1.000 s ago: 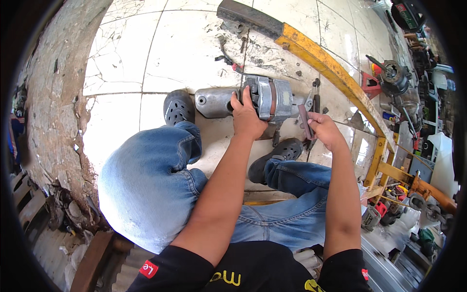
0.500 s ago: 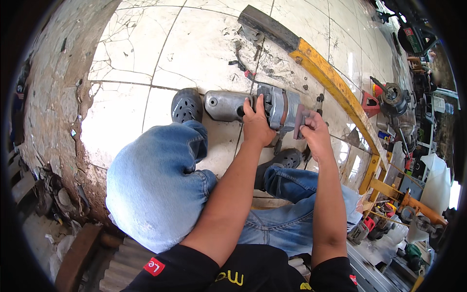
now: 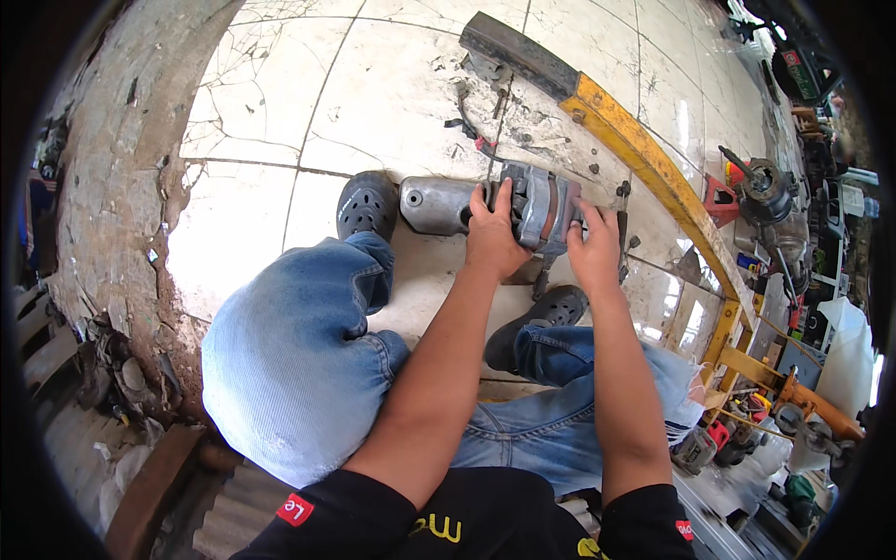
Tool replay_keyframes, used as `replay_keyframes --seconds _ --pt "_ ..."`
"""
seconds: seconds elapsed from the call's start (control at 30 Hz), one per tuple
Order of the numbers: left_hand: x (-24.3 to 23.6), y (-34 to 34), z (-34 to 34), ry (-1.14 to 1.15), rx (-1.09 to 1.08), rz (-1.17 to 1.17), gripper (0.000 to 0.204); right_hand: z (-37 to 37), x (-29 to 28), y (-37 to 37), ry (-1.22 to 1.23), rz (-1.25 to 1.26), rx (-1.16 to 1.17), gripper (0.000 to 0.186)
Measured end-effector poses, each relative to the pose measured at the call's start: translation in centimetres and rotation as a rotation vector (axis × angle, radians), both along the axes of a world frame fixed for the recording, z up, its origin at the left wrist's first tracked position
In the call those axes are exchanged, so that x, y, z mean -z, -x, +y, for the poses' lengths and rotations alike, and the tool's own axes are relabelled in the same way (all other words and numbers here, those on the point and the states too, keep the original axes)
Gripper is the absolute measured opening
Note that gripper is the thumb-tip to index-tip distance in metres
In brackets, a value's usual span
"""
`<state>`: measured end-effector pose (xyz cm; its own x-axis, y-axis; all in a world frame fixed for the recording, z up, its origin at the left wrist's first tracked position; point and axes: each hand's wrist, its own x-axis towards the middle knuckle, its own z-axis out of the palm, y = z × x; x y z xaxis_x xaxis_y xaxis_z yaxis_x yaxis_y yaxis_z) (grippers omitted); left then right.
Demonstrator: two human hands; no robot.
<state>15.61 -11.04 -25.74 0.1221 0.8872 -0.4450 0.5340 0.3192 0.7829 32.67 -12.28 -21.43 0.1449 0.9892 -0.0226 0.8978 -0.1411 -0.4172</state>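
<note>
We see the alternator (image 3: 532, 207) lying on its side on the tiled floor (image 3: 392, 98), just ahead of the person's two dark clogs, with both bare hands on it. At its left end, the left hand (image 3: 495, 241) is clamped on the casing: two fingers reach over the upper side, slightly apart from each other, while the thumb lies along the near side. Between these fingers and the right hand (image 3: 595, 250) we see the ribbed grey body and its brown band (image 3: 552, 211) bare. The right hand comes to the other end, its fingertips bent against the edge and its thumb apart from them, lower down. A dull reddish patch shows by those fingertips, but we cannot tell whether they pinch anything there. Left of the left hand, and close against the alternator, an oblong grey metal housing (image 3: 434, 203) lies flat near the left clog (image 3: 368, 207). Just beyond the right hand we find a slim dark rod (image 3: 623, 238), and farther out a yellow metal beam (image 3: 644, 154) slants across the tiles.
</note>
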Motion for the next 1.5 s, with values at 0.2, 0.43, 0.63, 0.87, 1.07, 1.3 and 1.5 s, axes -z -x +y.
replay_keyframes --seconds 0.2,0.43,0.63,0.87,1.07,1.3,1.5 --pt "2.8 1.6 0.6 -0.067 -0.024 -0.262 0.124 -1.5 2.0 1.6 -0.071 0.094 0.053 0.045" --pt "2.1 2.4 3.0 0.328 -0.231 -0.674 0.079 -1.4 3.4 0.8 -0.101 0.014 0.029 0.049" --pt "5.7 1.4 4.8 0.221 -0.267 -0.452 0.071 -1.3 3.8 1.0 -0.118 0.054 0.019 0.049" --pt "5.3 -0.9 4.5 0.221 -0.513 -0.200 0.065 -1.3 3.1 0.7 -0.082 0.210 0.053 0.044" --pt "4.3 -1.4 5.0 0.313 -0.611 -0.183 0.062 -1.3 2.5 1.0 0.062 0.331 0.220 0.041" --pt "6.7 -1.2 6.1 0.257 -0.623 -0.439 0.062 1.1 2.3 1.6 -0.028 0.286 0.152 0.038" --pt "6.0 -1.1 6.5 0.184 -0.533 -0.483 0.061 1.2 3.2 1.1 -0.063 0.289 0.193 0.036"
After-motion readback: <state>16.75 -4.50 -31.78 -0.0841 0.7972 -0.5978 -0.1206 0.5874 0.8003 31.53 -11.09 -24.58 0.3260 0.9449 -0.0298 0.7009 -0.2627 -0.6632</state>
